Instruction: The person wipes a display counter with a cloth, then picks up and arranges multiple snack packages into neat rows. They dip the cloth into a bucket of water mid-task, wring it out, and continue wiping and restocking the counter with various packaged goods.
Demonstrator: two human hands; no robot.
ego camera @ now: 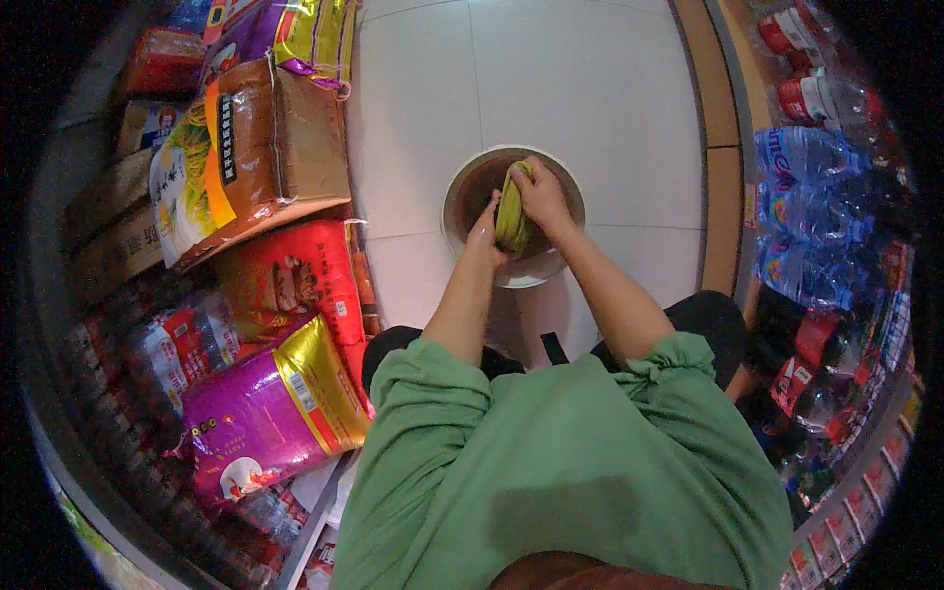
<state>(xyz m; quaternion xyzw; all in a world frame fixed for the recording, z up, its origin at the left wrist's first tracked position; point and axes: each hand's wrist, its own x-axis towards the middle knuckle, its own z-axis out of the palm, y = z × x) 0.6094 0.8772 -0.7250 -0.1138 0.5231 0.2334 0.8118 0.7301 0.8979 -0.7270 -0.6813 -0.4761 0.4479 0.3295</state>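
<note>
A round light-rimmed basin stands on the tiled floor in front of me. Above its middle I hold a folded yellow-green bundle, perhaps a cloth or leafy stalks; the picture does not settle which. My right hand grips the bundle's upper part from the right, thumb on top. My left hand is against its lower left side, its fingers partly hidden behind it. The inside of the basin looks brownish, and its contents are unclear.
Stacked on the left are a brown printed package, a red bag and a purple-and-gold bag. Blue-tinted plastic bottles and red-labelled bottles line the right side, behind a brown edge. Pale floor tiles surround the basin.
</note>
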